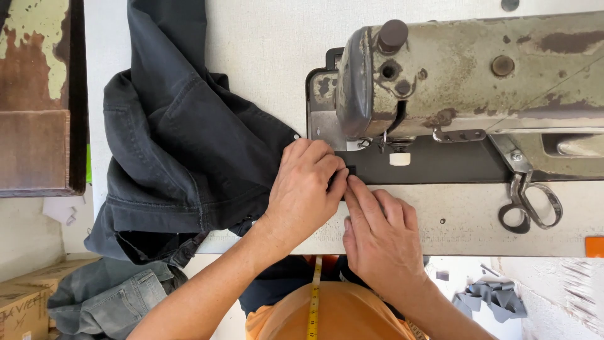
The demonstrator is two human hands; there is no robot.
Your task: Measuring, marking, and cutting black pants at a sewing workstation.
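Together, left hand [305,189] and right hand [377,230] pinching dark jeans [182,145] (edge between fingertips), beside sewing machine [465,69].

— That garment [189,145]?
— Near-black denim, charcoal at the seams. The sewing machine [465,75] is pale olive, blotched with brown rust, and its bed is black.
— And the tape measure [313,302]?
— Yellow, over an orange shirt [340,318]. The table [264,44] is off-white.
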